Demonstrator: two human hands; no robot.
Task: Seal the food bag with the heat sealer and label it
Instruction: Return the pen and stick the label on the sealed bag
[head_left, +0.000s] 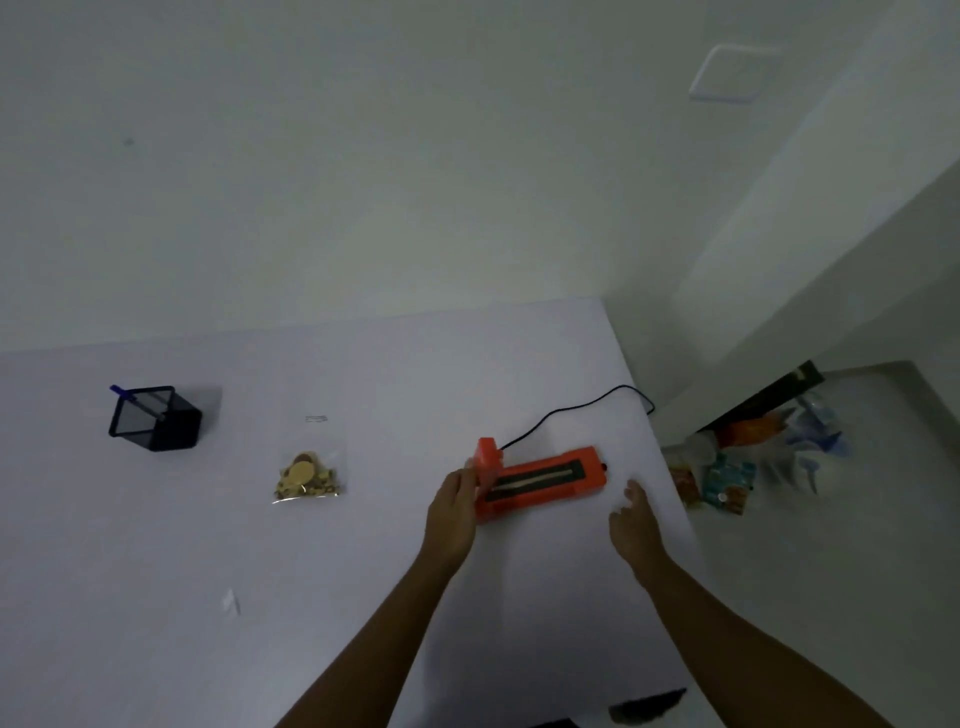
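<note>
White tabletop (260, 545) is filling the lower half of the view. The orange heat sealer (540, 480) is lying flat near the table's 3 o'clock edge, with its dark sealing strip facing up and an orange block standing raised at its 9 o'clock end. The left hand (452, 514) is touching that end with nearly straight fingers, grasping nothing. The right hand (634, 519) is hovering just off the sealer's 4 o'clock corner, fingers relaxed, spread and holding nothing.

The clear food bag (309, 467), containing yellow-brown pieces, is lying flat at the sealer's 9 o'clock, well apart from both hands. A black mesh pen holder (156, 418) with a blue pen (132, 400) is standing farther out toward 9 o'clock. A black power cord (582, 405) is running from the sealer toward 1 o'clock. A small white paper scrap (231, 603) is lying at the bag's 7 o'clock.
</note>
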